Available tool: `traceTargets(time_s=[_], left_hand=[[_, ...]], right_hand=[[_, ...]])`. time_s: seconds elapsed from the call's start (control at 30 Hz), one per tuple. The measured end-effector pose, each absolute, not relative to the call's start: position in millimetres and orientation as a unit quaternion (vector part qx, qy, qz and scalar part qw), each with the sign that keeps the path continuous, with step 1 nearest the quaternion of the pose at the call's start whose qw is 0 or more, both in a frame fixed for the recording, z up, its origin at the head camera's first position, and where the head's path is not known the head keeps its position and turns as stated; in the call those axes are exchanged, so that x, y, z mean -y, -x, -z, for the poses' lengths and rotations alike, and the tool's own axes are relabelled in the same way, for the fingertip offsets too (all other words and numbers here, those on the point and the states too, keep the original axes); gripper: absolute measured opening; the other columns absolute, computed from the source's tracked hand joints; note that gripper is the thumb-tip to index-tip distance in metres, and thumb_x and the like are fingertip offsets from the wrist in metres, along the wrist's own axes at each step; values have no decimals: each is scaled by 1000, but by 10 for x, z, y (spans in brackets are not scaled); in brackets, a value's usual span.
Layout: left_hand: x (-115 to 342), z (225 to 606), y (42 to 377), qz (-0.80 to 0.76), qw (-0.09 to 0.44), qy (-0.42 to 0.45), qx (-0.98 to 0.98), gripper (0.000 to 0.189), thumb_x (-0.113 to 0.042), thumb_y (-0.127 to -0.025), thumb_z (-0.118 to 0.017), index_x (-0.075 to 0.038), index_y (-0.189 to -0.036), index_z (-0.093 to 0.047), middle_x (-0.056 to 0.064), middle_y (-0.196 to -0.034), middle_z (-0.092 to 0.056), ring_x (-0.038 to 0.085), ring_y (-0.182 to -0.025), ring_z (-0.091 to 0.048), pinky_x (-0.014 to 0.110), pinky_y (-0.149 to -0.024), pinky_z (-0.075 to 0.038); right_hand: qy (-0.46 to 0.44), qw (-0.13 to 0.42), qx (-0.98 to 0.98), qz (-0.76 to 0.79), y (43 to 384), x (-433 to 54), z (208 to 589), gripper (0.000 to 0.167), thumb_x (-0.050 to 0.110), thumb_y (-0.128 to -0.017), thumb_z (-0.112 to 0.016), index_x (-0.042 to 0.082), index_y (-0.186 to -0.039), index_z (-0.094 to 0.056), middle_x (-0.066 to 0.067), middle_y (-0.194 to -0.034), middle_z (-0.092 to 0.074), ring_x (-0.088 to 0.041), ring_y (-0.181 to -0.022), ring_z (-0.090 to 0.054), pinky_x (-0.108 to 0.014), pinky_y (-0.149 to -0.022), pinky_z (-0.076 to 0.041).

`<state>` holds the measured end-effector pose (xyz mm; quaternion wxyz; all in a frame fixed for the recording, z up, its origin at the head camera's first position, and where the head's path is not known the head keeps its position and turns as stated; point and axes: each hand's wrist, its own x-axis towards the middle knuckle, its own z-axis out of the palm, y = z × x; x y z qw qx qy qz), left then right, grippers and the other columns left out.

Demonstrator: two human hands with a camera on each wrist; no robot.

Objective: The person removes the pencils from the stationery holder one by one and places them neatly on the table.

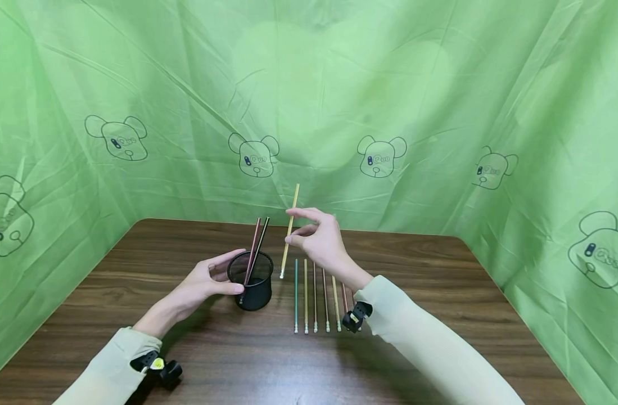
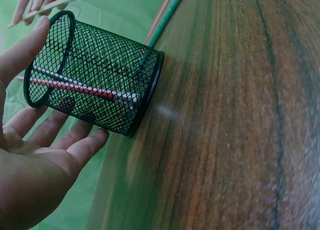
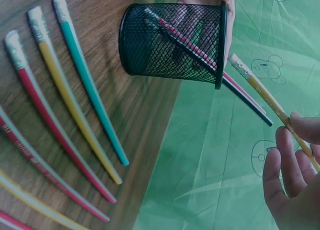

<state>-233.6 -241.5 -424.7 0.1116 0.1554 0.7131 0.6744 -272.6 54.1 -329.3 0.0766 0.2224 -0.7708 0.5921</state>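
My left hand [image 1: 199, 283] holds a black mesh pencil cup [image 1: 255, 296], thumb near its rim and fingers round the far side. The cup stands upright on the table, with a red pencil [image 1: 255, 242] and a black pencil [image 1: 262, 236] leaning in it, tops sticking out. My right hand [image 1: 325, 239] pinches a yellow pencil [image 3: 262, 93] between thumb and fingers. That pencil is raised and slightly tilted, its eraser end down, just right of the cup and apart from it. Below the right hand lie several pencils in a row, including a teal pencil [image 3: 90, 79] at its left end.
The row's pencils lie side by side on the brown wooden table [image 1: 430, 270], erasers towards me; my right forearm partly covers the right end. A green cloth [image 1: 319, 112] with bear-face drawings hangs behind the table and along its sides.
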Motion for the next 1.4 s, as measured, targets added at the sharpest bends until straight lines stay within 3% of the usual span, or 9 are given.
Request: traceTargets(time_s=[0.57, 0.97, 1.3, 1.4], left_hand=[[2429, 4229, 2333, -673, 115, -154, -714, 86, -4, -89, -84, -9, -163, -41, 20, -154, -52, 36, -137, -54, 27, -102, -48], [2424, 4238, 2349, -669, 115, -155, -718, 85, -5, -89, -83, -8, -163, -40, 19, -156, -51, 37, -138, -52, 25, -102, -48], [2424, 4253, 2363, -671, 113, -156, -716, 87, -4, -89, -83, -5, -163, -37, 19, -156, -51, 34, -136, -55, 27, -101, -49], [2423, 4253, 2360, -670, 112, -155, -717, 87, -4, -89, -83, -5, -163, -38, 18, -156, -51, 34, -136, -55, 26, -101, -49]], right_hand=[[-191, 59, 783, -589, 2671, -927, 3465, 56, -6, -83, -83, 19, -133, -75, -2, -129, -70, -21, -86, -77, -29, -64, -56], [-164, 64, 805, -567, 2661, -1230, 3630, 59, -8, -81, -83, 17, -134, -75, -7, -128, -71, -21, -83, -77, -24, -53, -48], [-150, 57, 826, -540, 2684, -1518, 3705, 58, -8, -79, -85, 12, -133, -75, -11, -125, -71, -24, -83, -78, -25, -57, -52], [-136, 36, 832, -536, 2682, -1619, 3745, 59, -6, -80, -84, 11, -135, -74, -12, -127, -71, -24, -85, -78, -28, -63, -56]])
